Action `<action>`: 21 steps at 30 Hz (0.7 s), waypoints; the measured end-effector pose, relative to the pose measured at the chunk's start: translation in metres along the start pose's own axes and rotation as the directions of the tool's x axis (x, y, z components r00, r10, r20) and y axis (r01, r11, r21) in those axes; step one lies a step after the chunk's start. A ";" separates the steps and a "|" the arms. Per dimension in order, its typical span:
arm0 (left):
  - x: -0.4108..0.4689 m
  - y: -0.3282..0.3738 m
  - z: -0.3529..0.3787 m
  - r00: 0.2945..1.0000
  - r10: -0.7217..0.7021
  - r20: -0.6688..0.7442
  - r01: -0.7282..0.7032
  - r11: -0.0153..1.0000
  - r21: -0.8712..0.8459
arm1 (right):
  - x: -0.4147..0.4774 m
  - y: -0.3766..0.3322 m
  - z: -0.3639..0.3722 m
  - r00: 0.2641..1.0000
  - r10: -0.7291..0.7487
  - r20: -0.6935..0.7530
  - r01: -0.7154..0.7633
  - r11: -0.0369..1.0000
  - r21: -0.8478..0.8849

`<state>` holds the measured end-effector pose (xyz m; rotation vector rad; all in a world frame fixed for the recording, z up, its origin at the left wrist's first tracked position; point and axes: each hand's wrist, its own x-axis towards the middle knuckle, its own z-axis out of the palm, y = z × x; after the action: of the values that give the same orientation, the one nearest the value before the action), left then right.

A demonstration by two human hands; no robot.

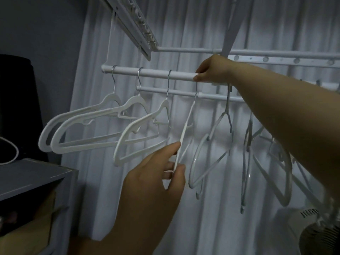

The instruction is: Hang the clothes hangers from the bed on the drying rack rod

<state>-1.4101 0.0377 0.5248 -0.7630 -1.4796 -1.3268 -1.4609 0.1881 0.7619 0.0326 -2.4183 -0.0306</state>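
A white drying rack rod (150, 72) runs across the upper middle, with three white hangers (95, 124) hooked on its left part. A fourth white hanger (185, 129) hangs edge-on below my right hand (213, 69), whose fingers curl round the rod where that hanger's hook sits. My left hand (161, 172) pinches the lower end of this hanger between thumb and fingers. The hook itself is hidden by my right hand. Several more hangers (217, 144) hang further right, partly behind my right forearm.
White curtains (202, 24) fill the background behind the rack. A second thinner rod (165, 92) runs just below and behind the main one. A grey shelf (27, 177) with a dark object stands at the left. A white fan (312, 232) sits at the lower right.
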 end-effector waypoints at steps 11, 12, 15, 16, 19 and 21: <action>0.002 -0.006 -0.010 1.000 -0.002 0.016 0.003 1.000 -0.013 | 0.005 0.001 0.002 1.000 -0.003 0.030 0.004 1.000 -0.017; 0.002 -0.005 -0.011 1.000 -0.009 0.021 0.009 1.000 -0.005 | 0.005 0.001 0.002 0.999 0.000 0.039 0.001 1.000 -0.028; 0.002 0.000 -0.012 1.000 0.030 0.003 -0.031 0.999 0.043 | 0.004 0.002 -0.005 0.999 0.027 0.036 -0.026 0.999 -0.028; 0.003 0.002 -0.012 0.998 0.057 -0.001 -0.057 0.997 0.060 | 0.003 0.004 -0.010 0.999 0.033 0.020 -0.033 0.999 -0.023; 0.003 0.010 -0.009 0.984 0.176 0.011 -0.176 0.975 0.132 | -0.006 0.014 -0.027 0.998 0.050 -0.022 -0.051 0.998 -0.047; 0.002 0.015 -0.005 0.969 0.246 0.029 -0.247 0.952 0.181 | -0.015 0.023 -0.034 0.998 0.059 -0.018 -0.060 0.995 -0.085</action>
<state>-1.3954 0.0355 0.5321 -0.8021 -1.4360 -0.9864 -1.4280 0.2112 0.7780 -0.0785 -2.3989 -0.1060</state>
